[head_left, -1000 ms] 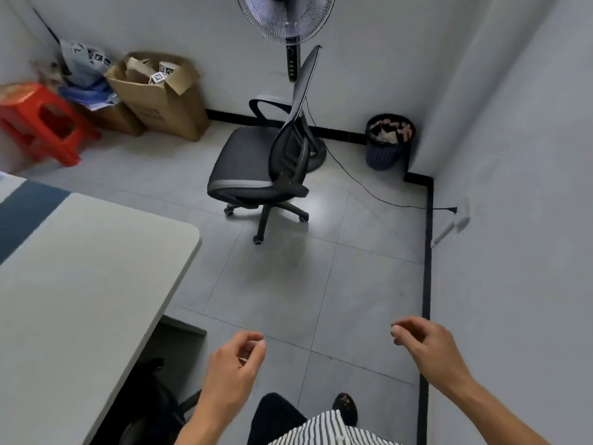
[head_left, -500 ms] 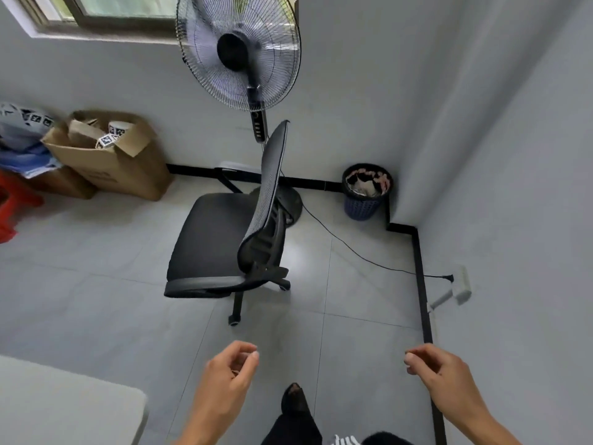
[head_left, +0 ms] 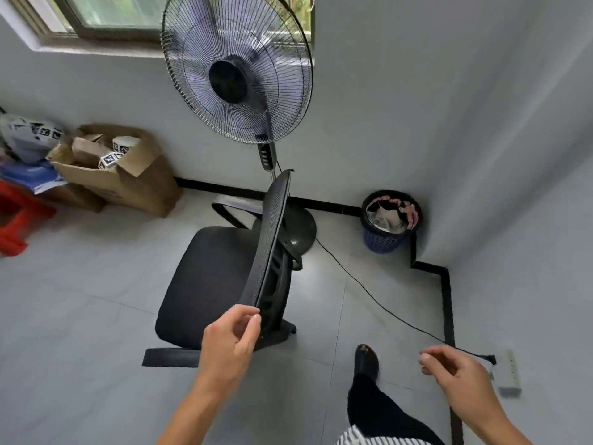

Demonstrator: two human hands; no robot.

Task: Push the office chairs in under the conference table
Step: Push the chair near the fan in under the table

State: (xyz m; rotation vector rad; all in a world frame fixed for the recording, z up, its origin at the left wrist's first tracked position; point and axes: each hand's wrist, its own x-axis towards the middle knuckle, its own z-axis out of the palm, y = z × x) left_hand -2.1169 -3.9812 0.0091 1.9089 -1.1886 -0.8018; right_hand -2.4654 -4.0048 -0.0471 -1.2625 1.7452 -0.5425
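Note:
A black office chair (head_left: 208, 284) with a mesh backrest (head_left: 272, 239) stands on the grey tiled floor in the middle of the head view. It is seen edge-on, its seat facing left. My left hand (head_left: 231, 342) is at the near lower edge of the backrest, its fingers loosely curled and slightly apart, right against the mesh edge without a clear grip. My right hand (head_left: 455, 374) hangs in the air to the right, loosely curled and holding nothing. The conference table is out of view.
A standing fan (head_left: 237, 78) rises right behind the chair, its base (head_left: 298, 232) close to the backrest. Its cable (head_left: 369, 293) runs across the floor to a power strip (head_left: 510, 374). A blue waste basket (head_left: 388, 220) sits in the corner; a cardboard box (head_left: 128, 184) and a red stool (head_left: 16, 220) stand at left.
I have walked up to the chair, and the table has dropped out of view. My left hand has come up to the backrest's edge. The chair has not moved.

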